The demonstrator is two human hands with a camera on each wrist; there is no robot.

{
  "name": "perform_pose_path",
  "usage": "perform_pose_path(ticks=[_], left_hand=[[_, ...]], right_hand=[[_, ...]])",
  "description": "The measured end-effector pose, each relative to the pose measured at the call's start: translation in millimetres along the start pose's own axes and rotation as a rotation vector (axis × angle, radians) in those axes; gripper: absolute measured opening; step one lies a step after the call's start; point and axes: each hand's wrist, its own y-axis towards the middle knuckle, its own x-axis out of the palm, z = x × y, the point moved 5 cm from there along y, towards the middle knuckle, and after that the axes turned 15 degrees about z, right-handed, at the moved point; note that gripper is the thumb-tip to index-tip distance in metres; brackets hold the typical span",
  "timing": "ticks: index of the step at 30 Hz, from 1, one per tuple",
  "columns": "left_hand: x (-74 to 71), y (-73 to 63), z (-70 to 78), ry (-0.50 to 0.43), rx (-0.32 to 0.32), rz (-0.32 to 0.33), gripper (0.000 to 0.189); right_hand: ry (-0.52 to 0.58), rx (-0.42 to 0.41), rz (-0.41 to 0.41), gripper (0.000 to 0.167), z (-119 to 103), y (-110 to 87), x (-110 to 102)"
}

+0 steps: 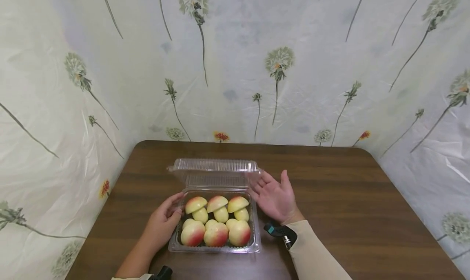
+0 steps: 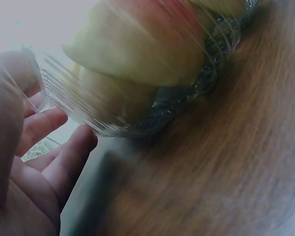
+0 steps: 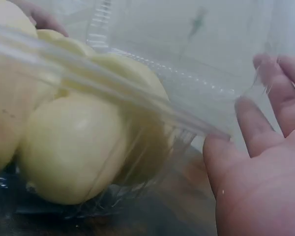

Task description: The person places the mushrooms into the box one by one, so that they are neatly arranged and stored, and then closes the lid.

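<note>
A clear plastic clamshell box (image 1: 214,249) stands on the table with its hinged lid (image 1: 216,166) raised at the back. Inside sit several mushroom-shaped pieces (image 1: 216,233), pale yellow with red blush, in two rows. At the box's left side, my left hand (image 1: 161,221) holds the rim, thumb on one side and fingers on the other, as the left wrist view shows. My right hand (image 1: 275,196) lies palm up to the right, its fingers extended behind the lid's right edge. In the right wrist view, the fingertips (image 3: 250,110) touch the clear plastic.
The dark brown wooden table (image 1: 330,198) extends to both sides of the box. Behind it and at the sides hangs a pale sheet (image 1: 235,68) printed with dandelions. A black strap device (image 1: 282,233) is on the right wrist.
</note>
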Motion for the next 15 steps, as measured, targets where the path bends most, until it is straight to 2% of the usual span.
perform_pose_path(ticks=[5,7,9,12,15], left_hand=[[0.6,-0.5,0.4,0.002,0.004,0.005,0.047],[0.2,-0.8,-0.3,0.000,-0.002,0.016,0.044],[-1.4,-1.2,-0.5,0.014,-0.003,0.023,0.043],[-3.6,-0.9,-0.7,0.030,-0.017,0.025,0.042],[-5.5,0.6,-1.9,0.014,-0.050,0.020,0.040]], right_hand=[[-0.143,-0.063,0.076,0.096,0.3,-11.2,6.8],[-0.201,-0.099,0.061,0.094,1.1,-16.7,8.8],[-0.259,-0.141,0.009,0.091,1.9,-22.4,11.5],[-0.399,-0.211,-0.054,0.080,3.0,-31.3,14.9],[-0.537,-0.224,-0.037,0.061,5.7,-39.2,17.2]])
